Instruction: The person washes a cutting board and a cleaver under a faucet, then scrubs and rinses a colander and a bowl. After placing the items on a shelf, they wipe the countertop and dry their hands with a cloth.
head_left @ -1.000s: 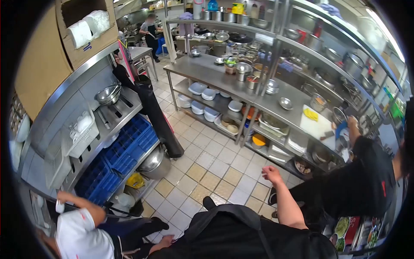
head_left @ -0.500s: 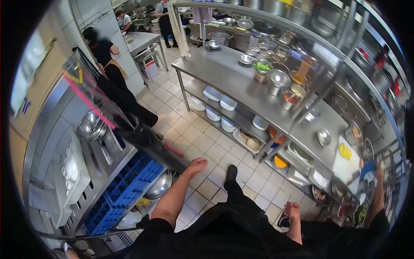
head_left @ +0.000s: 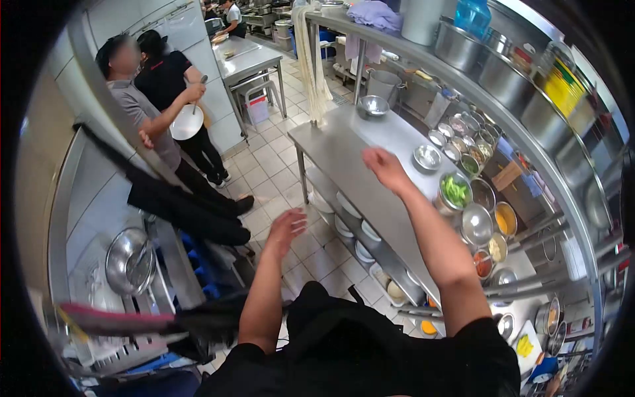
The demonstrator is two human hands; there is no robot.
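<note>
My left hand (head_left: 288,231) is raised over the tiled floor between the two counters. Its fingers are apart and nothing is in them. My right hand (head_left: 385,169) reaches forward over the steel table (head_left: 347,155), its fingers loosely bent and no object visible in it. Near that hand on the table are a shallow metal bowl (head_left: 428,157) and a metal container of green vegetables (head_left: 455,192). Farther back stands another metal bowl (head_left: 373,106).
On the left, a person in grey (head_left: 135,106) holds a white bowl (head_left: 187,123), beside a person in black (head_left: 165,76). Dark fabric (head_left: 192,212) hangs over the left counter near a metal bowl (head_left: 130,261). An overhead shelf (head_left: 410,41) holds large pots.
The view has moved forward along the aisle. My right hand has risen from beside my body to above the table; my left is farther forward. A person with a white bowl has appeared.
</note>
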